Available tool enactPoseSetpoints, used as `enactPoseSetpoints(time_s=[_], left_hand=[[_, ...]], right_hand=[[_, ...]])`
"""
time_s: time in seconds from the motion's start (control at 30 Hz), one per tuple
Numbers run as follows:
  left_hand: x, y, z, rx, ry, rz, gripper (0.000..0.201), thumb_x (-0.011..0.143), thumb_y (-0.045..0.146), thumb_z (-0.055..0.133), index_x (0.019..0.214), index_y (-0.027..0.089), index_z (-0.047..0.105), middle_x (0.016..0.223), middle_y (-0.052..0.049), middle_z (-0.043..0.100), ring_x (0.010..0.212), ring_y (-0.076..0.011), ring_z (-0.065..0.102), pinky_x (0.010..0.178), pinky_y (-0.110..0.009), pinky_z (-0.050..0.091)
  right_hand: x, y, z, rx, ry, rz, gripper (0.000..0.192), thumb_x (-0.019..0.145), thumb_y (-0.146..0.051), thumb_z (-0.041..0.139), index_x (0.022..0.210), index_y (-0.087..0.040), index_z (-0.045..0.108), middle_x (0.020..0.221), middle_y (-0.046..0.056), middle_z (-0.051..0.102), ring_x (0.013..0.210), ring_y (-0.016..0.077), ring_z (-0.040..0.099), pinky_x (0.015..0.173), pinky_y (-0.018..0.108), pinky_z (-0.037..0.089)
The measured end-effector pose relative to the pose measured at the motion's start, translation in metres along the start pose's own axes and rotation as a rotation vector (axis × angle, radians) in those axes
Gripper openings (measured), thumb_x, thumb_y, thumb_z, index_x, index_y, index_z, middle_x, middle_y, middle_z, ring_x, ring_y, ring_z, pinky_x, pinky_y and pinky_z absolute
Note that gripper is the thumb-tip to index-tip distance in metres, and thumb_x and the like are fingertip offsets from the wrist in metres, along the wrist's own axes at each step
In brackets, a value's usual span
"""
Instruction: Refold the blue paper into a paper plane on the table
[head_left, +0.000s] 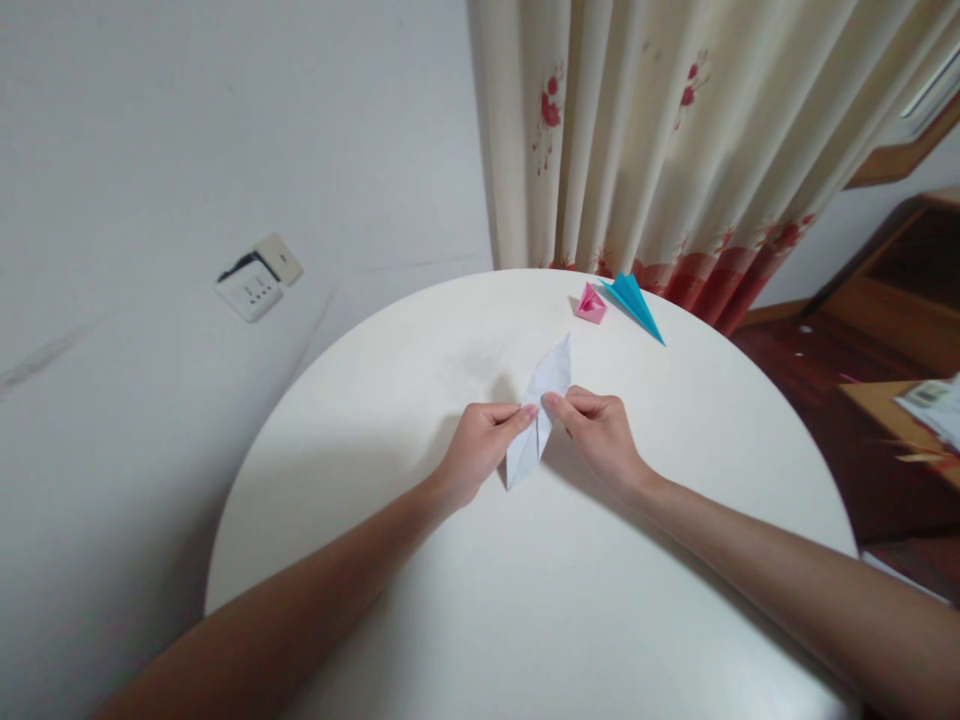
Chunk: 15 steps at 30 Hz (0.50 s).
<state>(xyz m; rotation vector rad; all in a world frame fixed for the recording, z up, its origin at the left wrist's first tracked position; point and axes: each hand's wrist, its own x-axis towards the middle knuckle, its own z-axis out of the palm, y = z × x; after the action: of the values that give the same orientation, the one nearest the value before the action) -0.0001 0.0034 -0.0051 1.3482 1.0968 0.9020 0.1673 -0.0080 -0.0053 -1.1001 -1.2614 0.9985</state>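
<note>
A folded sheet of white paper point(553, 370), long and diamond-like with pointed ends, is held just over the middle of the table. My left hand point(484, 440) pinches its left edge, thumb on top. On the opposite edge my right hand point(600, 432) grips it the same way, its thumb near the other thumb. A slit or crease runs down the lower half of the paper between the thumbs. The fingers beneath the paper are partly hidden.
The round white table point(480, 620) carries a pink folded paper piece point(591, 304) and a blue paper plane point(634, 305) at its far edge. Behind hangs a cream curtain point(622, 130) with red flowers. A wall socket point(251, 288) is at left, a cardboard box point(885, 405) at right.
</note>
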Motion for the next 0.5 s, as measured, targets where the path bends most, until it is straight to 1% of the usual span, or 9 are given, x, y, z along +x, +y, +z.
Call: enactPoseSetpoints(time_s=[0.2,0.33,0.4,0.47,0.5], left_hand=[[-0.001,0.002,0.001,-0.135,-0.041,-0.058,0.044,0.076,0.056,0.079,0.078,0.012,0.077,0.068,-0.004,0.066,0.062,-0.0145,0.056,0.058,-0.025,0.038],[-0.001,0.002,0.003,-0.197,-0.031,-0.082,0.046,0.073,0.058,0.08,0.078,0.012,0.076,0.071,-0.005,0.067,0.065,-0.0153,0.058,0.06,-0.025,0.039],[0.0,0.002,0.003,-0.151,-0.008,-0.066,0.049,0.072,0.06,0.078,0.078,0.012,0.076,0.072,-0.005,0.067,0.063,-0.0147,0.057,0.059,-0.024,0.038],[0.0,0.0,0.003,-0.039,-0.001,-0.025,0.051,0.074,0.063,0.075,0.075,0.012,0.075,0.068,-0.003,0.063,0.06,-0.0128,0.052,0.055,-0.023,0.034],[0.0,0.0,0.003,0.024,-0.002,-0.002,0.052,0.076,0.064,0.073,0.071,0.012,0.073,0.064,-0.001,0.059,0.057,-0.0113,0.048,0.053,-0.023,0.031]], right_hand=[[-0.001,-0.001,0.002,0.032,-0.015,-0.014,0.043,0.083,-0.046,0.073,0.048,-0.022,0.062,0.068,0.001,0.054,0.065,0.0155,0.047,0.065,0.032,0.038],[-0.002,0.004,0.004,0.032,-0.028,-0.036,0.039,0.085,-0.047,0.071,0.055,-0.022,0.07,0.072,0.002,0.059,0.069,0.0158,0.052,0.067,0.031,0.04],[-0.003,0.008,0.006,0.069,-0.043,-0.007,0.038,0.083,-0.049,0.072,0.058,-0.021,0.072,0.072,0.003,0.062,0.07,0.016,0.053,0.067,0.031,0.041],[-0.003,0.01,0.007,0.15,-0.055,0.081,0.035,0.079,-0.05,0.076,0.062,-0.019,0.074,0.072,0.004,0.066,0.068,0.0166,0.055,0.066,0.032,0.042],[-0.004,0.01,0.008,0.203,-0.054,0.136,0.034,0.075,-0.05,0.079,0.064,-0.018,0.075,0.071,0.004,0.067,0.067,0.0169,0.055,0.065,0.032,0.042]])
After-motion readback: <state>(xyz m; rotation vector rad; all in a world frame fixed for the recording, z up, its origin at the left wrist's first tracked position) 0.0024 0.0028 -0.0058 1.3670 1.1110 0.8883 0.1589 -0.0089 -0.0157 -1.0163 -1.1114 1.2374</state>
